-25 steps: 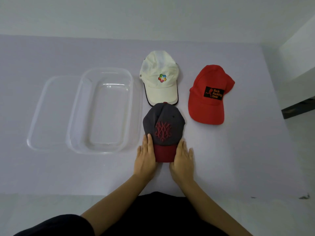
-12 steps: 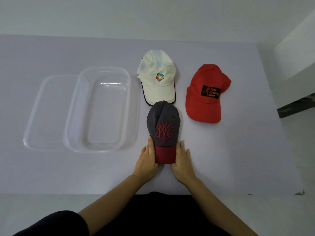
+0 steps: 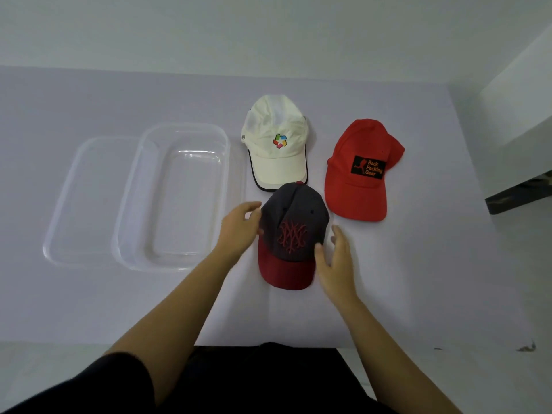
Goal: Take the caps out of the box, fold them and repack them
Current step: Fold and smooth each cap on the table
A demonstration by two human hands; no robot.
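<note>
A dark grey cap (image 3: pixel 294 222) with red embroidery and a dark red brim lies on the table in front of me, brim toward me. My left hand (image 3: pixel 239 230) is at the left side of its crown, fingers curved and thumb touching the edge. My right hand (image 3: pixel 337 261) is spread at the cap's right side, thumb against it where crown meets brim. A cream cap (image 3: pixel 277 150) lies just beyond, its brim touching the grey cap's top. A red cap (image 3: pixel 358 174) with a black patch lies to the right. The clear plastic box (image 3: pixel 179 127) stands empty on the left.
The box's clear lid (image 3: pixel 74 189) lies flat against the box's left side. The pale table (image 3: pixel 433 264) ends at a wall behind and an edge on the right, with a dark gap beyond it. My dark clothing fills the bottom of the view.
Both hands have left the brim's front corners and moved up along the grey cap's sides, the left to the crown, the right to the crown's base. The cap's brim now lies uncovered.
</note>
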